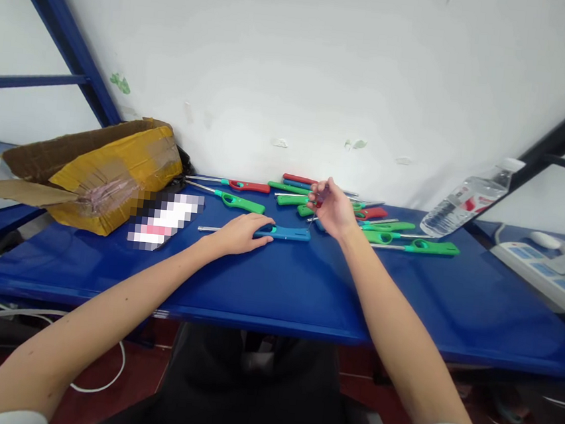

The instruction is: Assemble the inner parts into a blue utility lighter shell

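A blue long-nosed lighter (290, 234) lies flat on the blue table, its metal tube pointing left. Over its front part is my left hand (245, 234), closed around it with the thumb on the near side and the fingers on the far side. My right hand (333, 210) is raised just beyond the lighter's handle end, fingers curled in a pinch. Between them sits what looks like a small screwdriver (312, 222), with a bit of red at the grip and a thin shaft slanting down toward the blue handle. My fingers hide most of it.
Several green, red and blue lighters lie behind and to the right, including a green one (431, 248). Two more lie back left, near a taped cardboard box (117, 169) and a blurred-out flat item (166, 222). A water bottle (468, 200) leans at the right.
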`<action>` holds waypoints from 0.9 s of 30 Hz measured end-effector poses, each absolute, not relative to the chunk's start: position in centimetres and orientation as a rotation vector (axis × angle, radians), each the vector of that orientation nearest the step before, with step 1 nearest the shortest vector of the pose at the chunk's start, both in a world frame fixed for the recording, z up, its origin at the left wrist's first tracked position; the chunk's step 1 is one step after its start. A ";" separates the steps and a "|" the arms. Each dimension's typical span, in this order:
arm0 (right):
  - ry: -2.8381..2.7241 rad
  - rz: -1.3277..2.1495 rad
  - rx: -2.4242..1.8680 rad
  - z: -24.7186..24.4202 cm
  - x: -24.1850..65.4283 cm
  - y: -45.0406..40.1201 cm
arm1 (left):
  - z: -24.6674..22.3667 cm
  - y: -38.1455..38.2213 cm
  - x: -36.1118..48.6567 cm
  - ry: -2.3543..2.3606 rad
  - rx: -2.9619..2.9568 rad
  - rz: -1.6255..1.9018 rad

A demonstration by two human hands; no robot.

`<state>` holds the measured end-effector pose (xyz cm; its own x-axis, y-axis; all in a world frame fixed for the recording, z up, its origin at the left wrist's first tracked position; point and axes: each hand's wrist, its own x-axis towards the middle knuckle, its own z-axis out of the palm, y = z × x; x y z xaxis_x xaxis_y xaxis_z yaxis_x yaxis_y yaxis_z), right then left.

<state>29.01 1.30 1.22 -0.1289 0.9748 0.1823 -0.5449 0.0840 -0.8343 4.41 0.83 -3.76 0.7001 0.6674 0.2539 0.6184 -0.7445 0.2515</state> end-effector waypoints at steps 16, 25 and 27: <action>-0.935 1.383 -0.623 1.0 28.5 1.4 | -3.7 0.9 4.3 1.006 2.760 0.488; -0.943 1.500 -0.476 0.8 28.9 1.0 | -3.7 0.9 4.1 0.992 2.764 0.454; -0.971 1.496 -0.500 0.8 28.8 0.9 | -3.6 0.7 4.0 0.989 2.766 0.442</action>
